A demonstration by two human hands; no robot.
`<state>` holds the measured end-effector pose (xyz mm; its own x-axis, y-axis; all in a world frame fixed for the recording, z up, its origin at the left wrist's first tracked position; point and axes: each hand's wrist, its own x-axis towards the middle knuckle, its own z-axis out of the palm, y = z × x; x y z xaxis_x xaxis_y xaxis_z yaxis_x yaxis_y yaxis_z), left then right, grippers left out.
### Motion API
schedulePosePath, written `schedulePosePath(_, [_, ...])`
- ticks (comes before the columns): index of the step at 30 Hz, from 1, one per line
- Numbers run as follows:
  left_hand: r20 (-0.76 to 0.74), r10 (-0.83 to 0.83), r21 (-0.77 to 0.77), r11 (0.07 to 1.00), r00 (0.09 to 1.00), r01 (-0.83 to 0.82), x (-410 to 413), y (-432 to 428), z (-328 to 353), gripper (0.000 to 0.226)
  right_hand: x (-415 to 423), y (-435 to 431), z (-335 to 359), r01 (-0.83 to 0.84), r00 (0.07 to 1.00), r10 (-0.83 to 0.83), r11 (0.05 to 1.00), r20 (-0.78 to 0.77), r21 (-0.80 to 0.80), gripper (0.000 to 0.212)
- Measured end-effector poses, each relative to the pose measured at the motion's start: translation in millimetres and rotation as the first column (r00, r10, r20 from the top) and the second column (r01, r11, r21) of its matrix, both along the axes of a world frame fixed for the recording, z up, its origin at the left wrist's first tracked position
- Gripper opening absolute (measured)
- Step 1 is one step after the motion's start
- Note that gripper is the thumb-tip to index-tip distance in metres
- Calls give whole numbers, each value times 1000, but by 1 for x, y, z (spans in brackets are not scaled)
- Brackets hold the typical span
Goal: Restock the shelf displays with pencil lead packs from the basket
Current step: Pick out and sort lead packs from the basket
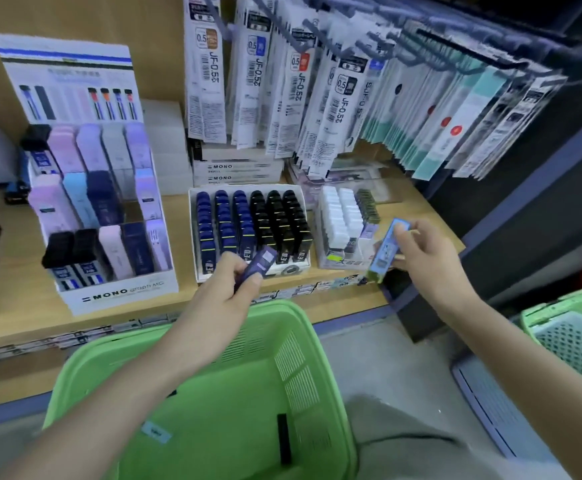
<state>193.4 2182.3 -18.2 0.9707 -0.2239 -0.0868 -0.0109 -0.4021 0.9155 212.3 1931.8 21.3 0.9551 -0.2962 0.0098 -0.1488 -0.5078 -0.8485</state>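
Just past the green basket's [248, 393] far rim, both hands hover at the wooden shelf's [12, 292] front edge; bare board shows between the MONO display [119, 292] and the white tray [192, 237]. The left hand [228, 289] pinches a dark purple lead pack [258, 266] before the tray's front wall. The right hand [421, 251] grips a tilted light blue pack [388, 251] beside the clear box [324, 261]. A slim black pack [283, 438] lies in the basket.
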Motion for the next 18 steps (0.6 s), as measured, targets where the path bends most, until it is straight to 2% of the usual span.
schedulePosePath(3, [44,17,-10,1000,999,-17,7,-23,5,14,17,-16,-2,39,991,-25,993,129,-110,21])
schedulePosePath(7, [63,-9,-13,1000,998,10,15,-49,11,13,35,-27,-6,43,973,-28,997,230,-62,4])
schedulePosePath(15, [64,-29,4,1000,998,28,24,-76,8,12,53,-42,-29,-92,987,126,953,103,-287,5])
schedulePosePath(18, [54,-26,-1,1000,998,26,23,-81,5,13,55,-43,-35,-102,987,136,946,91,-307,4])
